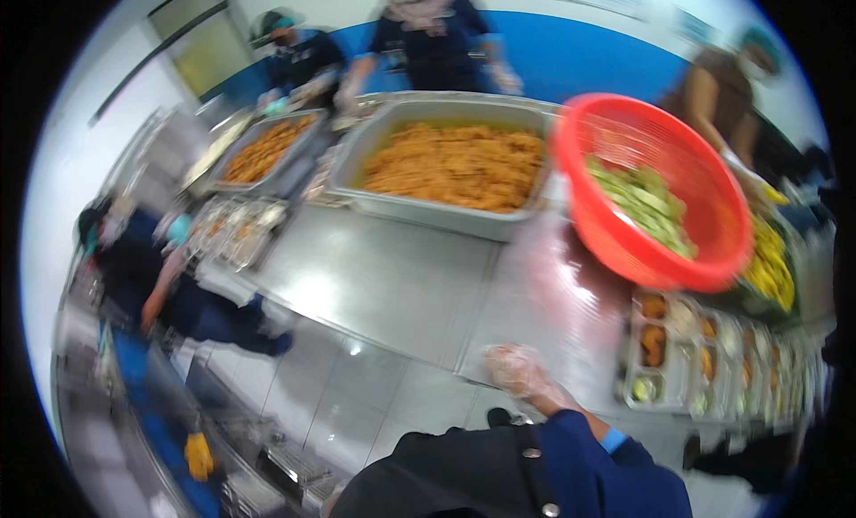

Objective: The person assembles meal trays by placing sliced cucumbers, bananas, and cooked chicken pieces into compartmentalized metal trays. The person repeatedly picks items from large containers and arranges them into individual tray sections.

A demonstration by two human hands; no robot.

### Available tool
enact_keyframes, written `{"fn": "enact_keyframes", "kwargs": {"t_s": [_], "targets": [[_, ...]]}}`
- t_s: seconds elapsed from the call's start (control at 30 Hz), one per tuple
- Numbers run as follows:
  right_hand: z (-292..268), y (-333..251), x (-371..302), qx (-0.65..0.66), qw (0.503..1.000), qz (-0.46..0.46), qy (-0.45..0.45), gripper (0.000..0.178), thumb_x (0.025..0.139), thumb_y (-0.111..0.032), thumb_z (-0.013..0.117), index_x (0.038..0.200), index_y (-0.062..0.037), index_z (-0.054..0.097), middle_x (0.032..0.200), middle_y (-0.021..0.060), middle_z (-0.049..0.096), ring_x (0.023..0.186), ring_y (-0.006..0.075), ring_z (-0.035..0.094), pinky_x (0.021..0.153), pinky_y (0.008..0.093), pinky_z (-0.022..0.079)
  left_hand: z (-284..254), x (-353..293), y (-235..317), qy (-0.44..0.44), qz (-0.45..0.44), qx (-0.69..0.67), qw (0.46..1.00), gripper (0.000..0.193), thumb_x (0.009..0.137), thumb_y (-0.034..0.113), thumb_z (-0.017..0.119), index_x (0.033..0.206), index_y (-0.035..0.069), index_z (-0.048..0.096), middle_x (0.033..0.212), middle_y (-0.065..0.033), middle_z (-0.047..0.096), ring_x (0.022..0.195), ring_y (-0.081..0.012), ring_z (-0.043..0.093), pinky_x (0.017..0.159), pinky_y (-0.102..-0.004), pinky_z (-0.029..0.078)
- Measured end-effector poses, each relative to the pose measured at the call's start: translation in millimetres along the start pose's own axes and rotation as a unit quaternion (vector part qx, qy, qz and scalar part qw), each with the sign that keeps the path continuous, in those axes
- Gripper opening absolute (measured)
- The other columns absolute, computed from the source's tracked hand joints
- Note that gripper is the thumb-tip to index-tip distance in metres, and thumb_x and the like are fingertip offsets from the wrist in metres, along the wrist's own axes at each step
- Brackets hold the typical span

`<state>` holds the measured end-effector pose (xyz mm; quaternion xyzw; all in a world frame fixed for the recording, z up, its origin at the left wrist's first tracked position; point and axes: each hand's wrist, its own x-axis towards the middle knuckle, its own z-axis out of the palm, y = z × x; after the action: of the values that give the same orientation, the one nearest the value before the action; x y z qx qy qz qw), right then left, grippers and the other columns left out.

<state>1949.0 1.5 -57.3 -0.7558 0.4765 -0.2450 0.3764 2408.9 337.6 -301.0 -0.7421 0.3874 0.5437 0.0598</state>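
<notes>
The basket (599, 243) lies beyond and rightward of the right hand (517, 372), whose half-curled fingers look empty.

A round red plastic basket (711, 201) with an open mouth holds pale green vegetable slices (637, 201) at the right of the shiny steel table (383, 273). At the table's near right, silvery compartment trays (676, 389) lie in a row, bearing brown and green food.

white wall (513, 1) noted across from me, its lower band (584, 59) blue, with pale, glossy tiled floor (348, 384) beside a metal table (392, 277) reflecting bright light.
</notes>
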Motion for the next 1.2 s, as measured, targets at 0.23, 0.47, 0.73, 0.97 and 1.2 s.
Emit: {"fn": "enact_keyframes", "kwargs": {"t_s": [0.23, 0.47, 0.73, 0.97, 1.2], "targets": [[86.2, -121.4, 105.0, -0.206, 0.977, -0.053, -0.013, 0.017, 0.093, -0.019, 0.066, 0.105, -0.0092, 0.074, 0.103, 0.0172, 0.075, 0.098, 0.0372, 0.072, 0.088, 0.0458, 0.057, -29.1, -9.2, -87.3, 0.021, -0.050, -0.166, 0.985, 0.055, 0.097, 0.045, 0.055, 0.137, 0.008, 0.055, 0.100, -0.0181, 0.072, 0.086, -0.0361, 0.072, 0.075, -0.0438, 0.057], [229.2, -193.0, 208.3, -0.230, 0.968, -0.082, -0.058, 0.027, 0.090, -0.022, 0.068, 0.114, -0.0114, 0.074, 0.108, 0.0193, 0.074, 0.100, 0.0384, 0.072, 0.090, 0.0463, 0.057, -124.6, 59.8, -181.0, 0.105, -0.014, -0.222, 0.969, 0.055, 0.096, 0.048, 0.053, 0.129, 0.005, 0.063, 0.099, -0.0199, 0.073, 0.090, -0.0390, 0.073, 0.080, -0.0448, 0.057], [343.2, -312.3, 291.5, -0.262, 0.954, -0.101, -0.100, 0.033, 0.091, -0.026, 0.067, 0.120, -0.0114, 0.071, 0.120, 0.0166, 0.071, 0.111, 0.0376, 0.068, 0.098, 0.0455, 0.054, -378.4, 46.1, -288.3, 0.258, 0.069, 0.145, 0.953, 0.048, 0.086, 0.022, 0.075, 0.130, 0.008, 0.059, 0.141, -0.0262, 0.055, 0.123, -0.0427, 0.060, 0.102, -0.0484, 0.053], [386.2, -329.0, 376.7, -0.246, 0.964, -0.074, -0.070, 0.031, 0.090, -0.026, 0.068, 0.117, -0.0110, 0.072, 0.117, 0.0159, 0.072, 0.110, 0.0367, 0.068, 0.096, 0.0468, 0.054, -683.0, 78.2, -140.4, 0.391, 0.087, -0.303, 0.865, 0.046, 0.102, 0.038, 0.052, 0.139, 0.010, 0.055, 0.141, -0.0193, 0.059, 0.129, -0.0389, 0.057, 0.105, -0.0452, 0.048], [445.8, -353.4, 547.2, -0.194, 0.970, -0.142, 0.023, 0.033, 0.092, -0.028, 0.066, 0.118, -0.0080, 0.071, 0.119, 0.0180, 0.070, 0.107, 0.0383, 0.067, 0.095, 0.0467, 0.054, -897.6, 151.2, -12.4, 0.530, 0.264, -0.035, 0.805, 0.042, 0.099, 0.039, 0.059, 0.120, 0.005, 0.070, 0.104, -0.0250, 0.072, 0.101, -0.0411, 0.069, 0.091, -0.0470, 0.053]]}}
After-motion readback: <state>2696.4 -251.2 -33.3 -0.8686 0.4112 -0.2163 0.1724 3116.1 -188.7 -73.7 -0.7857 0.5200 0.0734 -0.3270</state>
